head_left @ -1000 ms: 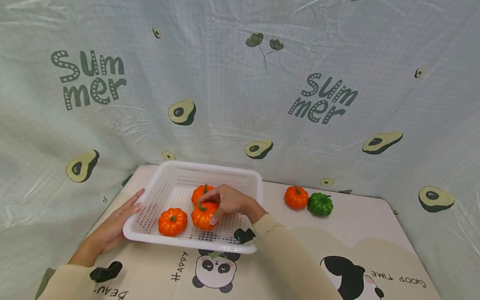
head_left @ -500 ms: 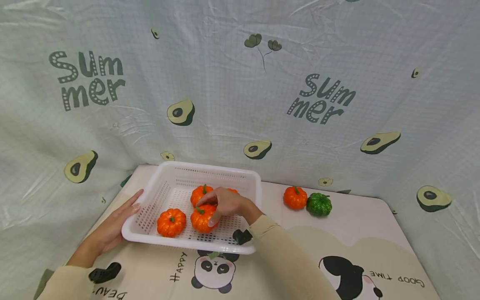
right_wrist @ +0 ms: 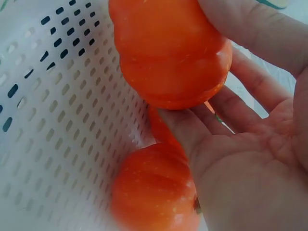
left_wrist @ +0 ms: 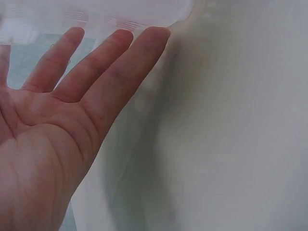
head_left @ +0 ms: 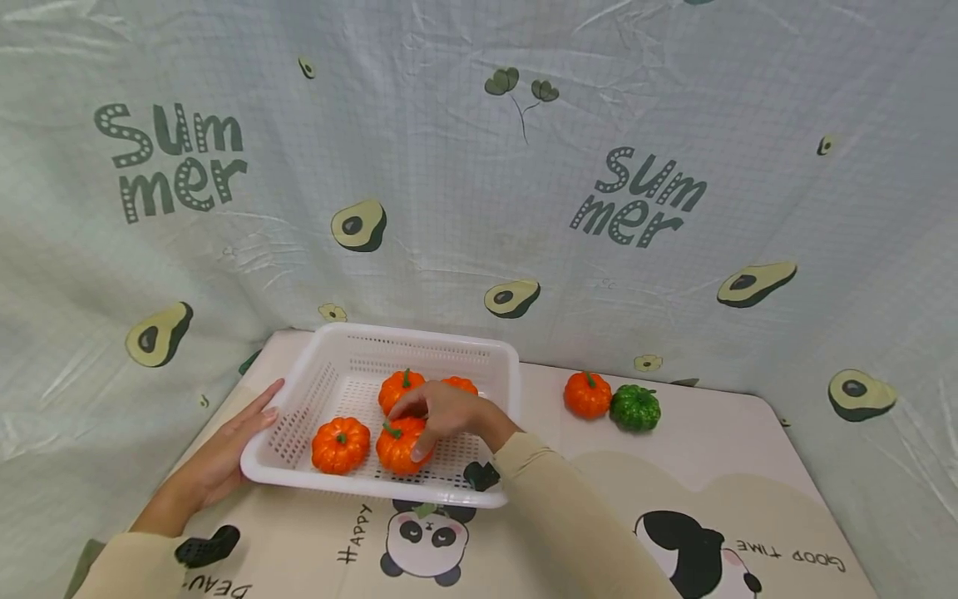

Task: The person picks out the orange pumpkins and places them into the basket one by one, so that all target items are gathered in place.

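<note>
In the head view a white perforated plastic basket [head_left: 374, 488] sits on the table at centre left. Inside it, my right hand [head_left: 452, 409] grips a small orange pumpkin [head_left: 397, 453] near the front wall, thumb on one side and fingers on the other. The right wrist view shows this pumpkin [right_wrist: 173, 57] close up, with another pumpkin [right_wrist: 154, 187] below. Orange pumpkins also lie at the left [head_left: 340, 446], back middle [head_left: 398, 391] and back right of the basket, the last partly hidden. My left hand [head_left: 228, 449] touches the basket's left side with straight fingers [left_wrist: 127, 67].
Right of the basket, an orange pumpkin [head_left: 587, 395] and a green pumpkin [head_left: 635, 408] sit side by side on the printed tabletop [head_left: 718, 449]. A patterned curtain [head_left: 449, 166] hangs behind and along the sides.
My right hand has moved slightly toward the front of the basket with the pumpkin. More of the back-right pumpkin shows now. The left hand stays at the basket's side.
</note>
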Demonstrator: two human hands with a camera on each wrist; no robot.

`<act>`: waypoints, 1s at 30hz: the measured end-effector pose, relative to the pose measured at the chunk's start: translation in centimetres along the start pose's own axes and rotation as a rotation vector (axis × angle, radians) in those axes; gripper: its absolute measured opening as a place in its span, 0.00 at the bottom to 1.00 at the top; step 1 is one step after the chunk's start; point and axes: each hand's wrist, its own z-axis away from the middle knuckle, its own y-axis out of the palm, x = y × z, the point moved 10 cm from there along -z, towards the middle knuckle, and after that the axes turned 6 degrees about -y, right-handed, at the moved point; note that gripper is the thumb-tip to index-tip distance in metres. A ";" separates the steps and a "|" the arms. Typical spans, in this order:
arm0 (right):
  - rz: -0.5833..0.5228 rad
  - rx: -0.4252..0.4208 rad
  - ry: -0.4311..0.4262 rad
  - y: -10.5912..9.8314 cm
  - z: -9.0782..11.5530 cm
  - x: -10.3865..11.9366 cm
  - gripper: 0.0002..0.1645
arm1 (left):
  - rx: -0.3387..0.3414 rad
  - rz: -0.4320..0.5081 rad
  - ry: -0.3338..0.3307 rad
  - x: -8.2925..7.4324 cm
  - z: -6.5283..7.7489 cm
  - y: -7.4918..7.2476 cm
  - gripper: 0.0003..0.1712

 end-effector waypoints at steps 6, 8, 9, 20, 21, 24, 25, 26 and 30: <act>-0.014 0.010 0.008 0.2 -0.1 -0.1 0.35 | 0.003 -0.004 0.002 0.0 -0.1 0.0 0.40; -0.023 0.012 0.012 0.4 -0.1 -0.2 0.35 | 0.005 -0.007 0.009 -0.1 -0.1 0.0 0.40; -0.022 0.013 0.015 0.4 -0.1 -0.2 0.35 | 0.007 -0.009 0.012 -0.1 0.0 0.0 0.40; -0.021 0.042 0.018 1.2 -0.1 -0.4 0.36 | 0.003 -0.016 -0.015 0.1 0.2 0.1 0.39; -0.021 0.044 0.017 1.3 -0.1 -0.4 0.36 | -0.001 -0.013 -0.020 0.2 0.2 0.1 0.39; -0.022 0.049 0.015 1.3 -0.1 -0.5 0.36 | -0.004 -0.018 -0.013 0.2 0.1 0.1 0.39; -0.020 0.052 0.014 1.3 -0.2 -0.5 0.36 | -0.005 -0.020 -0.009 0.2 0.1 0.1 0.39; -0.020 0.054 0.014 1.3 -0.2 -0.5 0.36 | -0.004 -0.023 -0.002 0.1 0.1 0.1 0.39; -0.002 0.066 0.012 1.4 -0.2 -0.4 0.36 | -0.010 -0.023 0.010 0.0 0.1 0.0 0.39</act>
